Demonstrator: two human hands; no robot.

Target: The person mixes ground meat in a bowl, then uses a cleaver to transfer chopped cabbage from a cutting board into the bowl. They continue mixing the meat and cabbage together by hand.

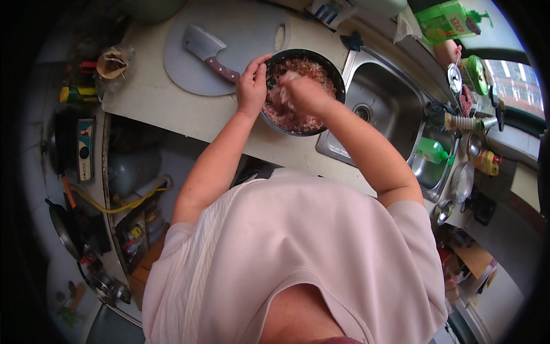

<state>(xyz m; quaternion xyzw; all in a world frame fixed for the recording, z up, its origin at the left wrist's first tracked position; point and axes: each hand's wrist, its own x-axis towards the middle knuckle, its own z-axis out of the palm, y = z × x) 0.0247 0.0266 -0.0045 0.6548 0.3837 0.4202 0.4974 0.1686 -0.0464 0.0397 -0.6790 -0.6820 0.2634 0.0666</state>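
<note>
A round dark pan or bowl stands on the counter, holding pinkish minced meat with pale bits mixed in. My left hand grips its left rim, thumb and fingers at the edge. Inside it, my right hand is sunk into the meat with curled fingers, and some meat clings to them. Motion blurs that hand, so its fingertips are unclear. Left of the pan, a cleaver with a riveted brown handle lies on a round pale cutting board. The handle's end lies close to my left hand.
A stainless steel sink adjoins the pan on the right. A green bottle lies in its smaller basin. Beyond it, a green pump bottle stands by the window. A paper-lined bag sits at the counter's left end.
</note>
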